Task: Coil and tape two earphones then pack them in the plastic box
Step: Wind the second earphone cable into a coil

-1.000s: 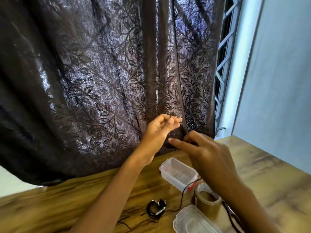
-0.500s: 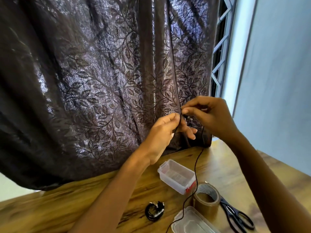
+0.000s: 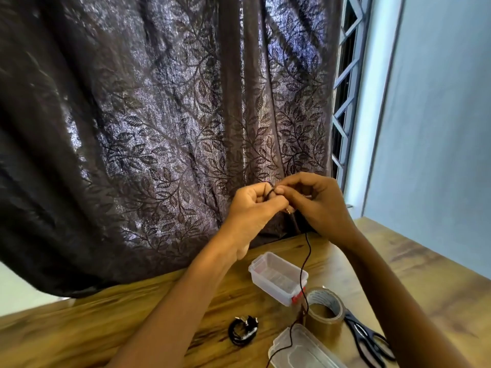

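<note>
Both hands are raised above the table, in front of the curtain. My left hand [image 3: 253, 208] pinches loops of a thin black earphone cable [image 3: 305, 264], and my right hand [image 3: 316, 203] pinches the same cable right beside it, fingertips touching. The free cable hangs down past the clear plastic box [image 3: 277, 278], which stands open on the table with a red clasp. A second earphone [image 3: 243, 333], black and coiled into a small bundle, lies on the wood at the lower middle. The box's clear lid [image 3: 300, 351] rests at the bottom edge.
A brown tape roll [image 3: 325, 310] stands just right of the box, and black scissors [image 3: 368, 341] lie beside it. The wooden table [image 3: 106, 322] runs from lower left to right. A dark leaf-patterned curtain [image 3: 159, 128] hangs behind it, touching the table's far edge.
My right hand rose from the table to meet the left hand, then both dropped slightly together. The cable's free end has lifted off the table as it is wound shorter.
</note>
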Tool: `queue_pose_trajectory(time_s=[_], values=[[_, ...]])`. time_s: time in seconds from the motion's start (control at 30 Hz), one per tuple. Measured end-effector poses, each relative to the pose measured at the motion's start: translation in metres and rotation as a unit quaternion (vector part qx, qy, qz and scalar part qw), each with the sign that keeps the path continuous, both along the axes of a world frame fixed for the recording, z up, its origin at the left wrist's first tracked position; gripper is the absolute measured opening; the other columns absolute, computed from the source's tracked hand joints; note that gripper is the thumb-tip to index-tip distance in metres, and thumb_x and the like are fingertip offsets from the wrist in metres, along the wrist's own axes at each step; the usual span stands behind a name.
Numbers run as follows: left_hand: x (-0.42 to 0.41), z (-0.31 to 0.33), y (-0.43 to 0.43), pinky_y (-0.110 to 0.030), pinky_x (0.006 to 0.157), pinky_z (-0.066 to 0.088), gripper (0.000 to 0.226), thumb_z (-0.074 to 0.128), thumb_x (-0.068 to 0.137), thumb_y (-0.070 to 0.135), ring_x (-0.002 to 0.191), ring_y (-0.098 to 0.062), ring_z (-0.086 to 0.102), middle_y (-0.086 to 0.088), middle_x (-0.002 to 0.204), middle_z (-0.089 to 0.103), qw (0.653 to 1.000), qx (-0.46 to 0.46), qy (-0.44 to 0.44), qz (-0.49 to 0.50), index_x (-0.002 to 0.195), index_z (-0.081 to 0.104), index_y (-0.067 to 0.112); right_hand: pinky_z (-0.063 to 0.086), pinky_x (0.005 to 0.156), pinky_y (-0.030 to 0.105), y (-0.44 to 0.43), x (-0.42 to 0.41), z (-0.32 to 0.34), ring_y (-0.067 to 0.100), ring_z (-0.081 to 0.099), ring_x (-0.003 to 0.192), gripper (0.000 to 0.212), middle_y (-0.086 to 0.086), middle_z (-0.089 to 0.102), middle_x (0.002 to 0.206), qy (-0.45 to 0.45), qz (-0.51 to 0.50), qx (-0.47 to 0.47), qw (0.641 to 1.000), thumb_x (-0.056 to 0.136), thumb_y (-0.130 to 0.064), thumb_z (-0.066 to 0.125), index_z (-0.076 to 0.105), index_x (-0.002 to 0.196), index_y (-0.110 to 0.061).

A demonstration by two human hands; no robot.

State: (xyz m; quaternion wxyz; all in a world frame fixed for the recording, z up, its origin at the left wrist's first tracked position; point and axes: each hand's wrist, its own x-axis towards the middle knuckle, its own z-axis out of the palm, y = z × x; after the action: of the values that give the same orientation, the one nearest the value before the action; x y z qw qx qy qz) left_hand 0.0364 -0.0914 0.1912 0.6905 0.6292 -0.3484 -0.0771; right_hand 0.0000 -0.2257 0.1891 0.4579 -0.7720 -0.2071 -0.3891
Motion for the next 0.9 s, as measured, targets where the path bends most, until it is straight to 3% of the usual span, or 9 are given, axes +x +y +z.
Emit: queue_pose_trajectory(time_s=[0.07,0.13,0.27,0.33,0.53,0.6,0.67,0.8,0.9], values=[[-0.002,0.001,0.003,-0.026,0.081,0.046,0.016,0.060,0.077,0.003,0.071,-0.013,0.060,-0.003,0.059,0.064,1.000,-0.002,-0.002,-0.007,0.065,0.052,0.009,0.049,0.058,0.012,0.000,-0.002,0.000,0.006,0.064,0.062,0.010,-0.010,0.070,0.071,0.016,0.023,0.010,1.000,0.082,-0.003,0.063,0.068,0.090,-0.006],[-0.006,0.004,0.006,-0.017,0.073,0.047,0.023,0.052,0.083,-0.002,0.061,-0.005,0.062,0.005,0.051,0.062,1.000,0.012,-0.007,-0.017,0.063,0.050,0.011,0.046,0.054,0.013,-0.001,-0.002,0.000,0.002,0.058,0.057,0.011,-0.014,0.069,0.069,0.022,0.034,0.021,0.999,0.083,-0.003,0.061,0.068,0.090,-0.007],[-0.014,0.007,0.009,-0.033,0.078,0.046,0.022,0.042,0.084,-0.003,0.052,-0.011,0.056,0.002,0.047,0.055,0.998,0.018,0.020,-0.060,0.069,0.045,0.013,0.041,0.047,0.016,-0.003,0.002,-0.006,0.021,0.051,0.053,0.010,-0.012,0.068,0.066,0.022,0.024,0.063,0.997,0.085,-0.003,0.059,0.067,0.090,-0.007],[-0.016,0.008,0.009,-0.032,0.073,0.045,0.023,0.034,0.084,-0.009,0.050,-0.012,0.054,0.002,0.047,0.051,0.997,0.019,0.037,-0.070,0.079,0.045,0.011,0.037,0.044,0.016,-0.004,0.004,-0.012,0.020,0.046,0.052,0.010,-0.010,0.066,0.062,0.024,0.011,0.088,0.996,0.086,-0.002,0.058,0.066,0.090,-0.003],[-0.020,0.006,0.011,-0.047,0.103,0.037,0.020,0.034,0.091,-0.001,0.072,-0.011,0.059,0.010,0.055,0.060,0.997,0.044,0.024,-0.067,0.099,0.041,0.016,0.037,0.041,0.017,-0.008,0.010,-0.032,0.006,0.046,0.043,0.009,-0.002,0.062,0.054,0.053,-0.013,0.160,0.986,0.087,-0.005,0.058,0.066,0.088,-0.001],[-0.021,0.006,0.011,-0.047,0.104,0.037,0.019,0.035,0.093,0.000,0.081,-0.014,0.059,0.011,0.061,0.062,0.996,0.047,0.020,-0.070,0.100,0.041,0.016,0.047,0.050,0.025,-0.008,0.011,-0.041,0.017,0.057,0.056,0.012,0.019,0.066,0.067,0.065,-0.019,0.171,0.983,0.087,-0.009,0.059,0.067,0.088,0.000],[-0.022,0.005,0.012,-0.045,0.104,0.038,0.018,0.036,0.094,0.001,0.089,-0.017,0.059,0.006,0.072,0.062,0.996,0.048,0.020,-0.073,0.104,0.041,0.015,0.052,0.058,0.029,-0.006,0.011,-0.049,0.024,0.062,0.067,0.013,0.025,0.068,0.077,0.068,-0.019,0.183,0.981,0.088,-0.009,0.058,0.067,0.088,-0.001],[-0.023,0.006,0.013,-0.039,0.101,0.042,0.017,0.035,0.095,0.001,0.087,-0.014,0.062,0.002,0.081,0.062,0.996,0.039,0.014,-0.082,0.108,0.040,0.011,0.043,0.051,0.010,0.002,0.008,-0.068,-0.002,0.055,0.053,0.014,-0.002,0.065,0.065,0.087,-0.029,0.174,0.980,0.090,-0.003,0.054,0.067,0.088,-0.006],[-0.022,0.007,0.013,-0.027,0.087,0.051,0.017,0.035,0.096,0.002,0.081,-0.009,0.066,-0.001,0.089,0.065,0.995,0.015,0.024,-0.092,0.112,0.039,0.007,0.042,0.052,0.012,0.006,0.008,-0.085,-0.001,0.052,0.055,0.023,-0.007,0.060,0.063,0.115,-0.026,0.194,0.974,0.092,-0.003,0.050,0.066,0.089,-0.019]])
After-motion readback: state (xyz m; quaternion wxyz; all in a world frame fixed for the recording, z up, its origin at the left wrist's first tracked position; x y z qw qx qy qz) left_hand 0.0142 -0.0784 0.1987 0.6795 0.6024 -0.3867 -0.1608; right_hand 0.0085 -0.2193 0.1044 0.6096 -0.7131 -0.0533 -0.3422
